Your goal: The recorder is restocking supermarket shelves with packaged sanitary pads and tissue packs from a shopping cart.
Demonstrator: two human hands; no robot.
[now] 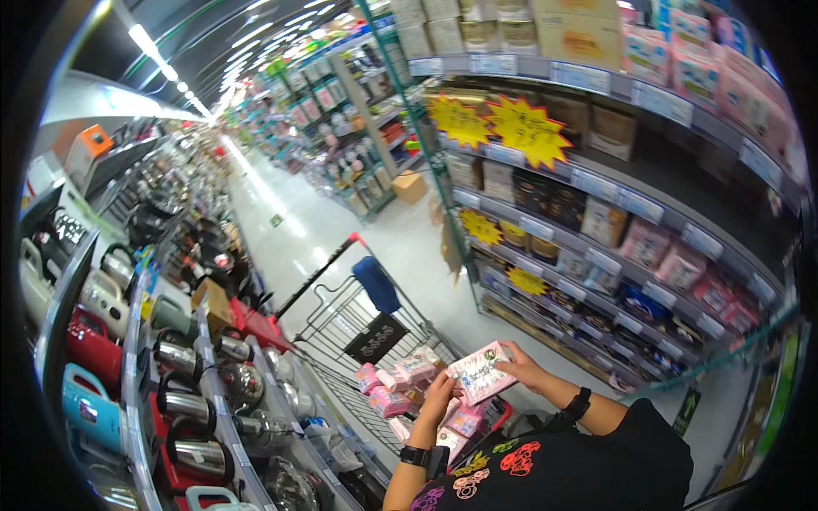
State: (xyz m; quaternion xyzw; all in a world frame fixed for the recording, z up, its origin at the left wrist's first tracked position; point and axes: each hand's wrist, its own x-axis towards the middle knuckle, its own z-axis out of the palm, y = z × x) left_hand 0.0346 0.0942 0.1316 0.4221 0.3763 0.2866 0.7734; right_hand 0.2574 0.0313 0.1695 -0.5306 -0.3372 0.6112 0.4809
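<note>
A flat pink-and-white printed box (482, 373) is held above the shopping cart (323, 342) by both of my hands. My left hand (439, 391) grips its left edge. On its right corner are the thumb and fingers of my right hand (525, 369). Below the box, several pink packages (388, 401) lie heaped in the wire cart, partly hidden by my hands and forearms. A dark blue bag (376, 284) hangs over the cart's far side, near a black panel (377, 338).
Shelves of electric kettles (188, 405) run along the left. To the right, a tall store shelf (601, 185) bears boxes, pink packs and yellow star-shaped signs (529, 132). A cardboard box (409, 186) stands on the aisle floor (281, 211) farther off.
</note>
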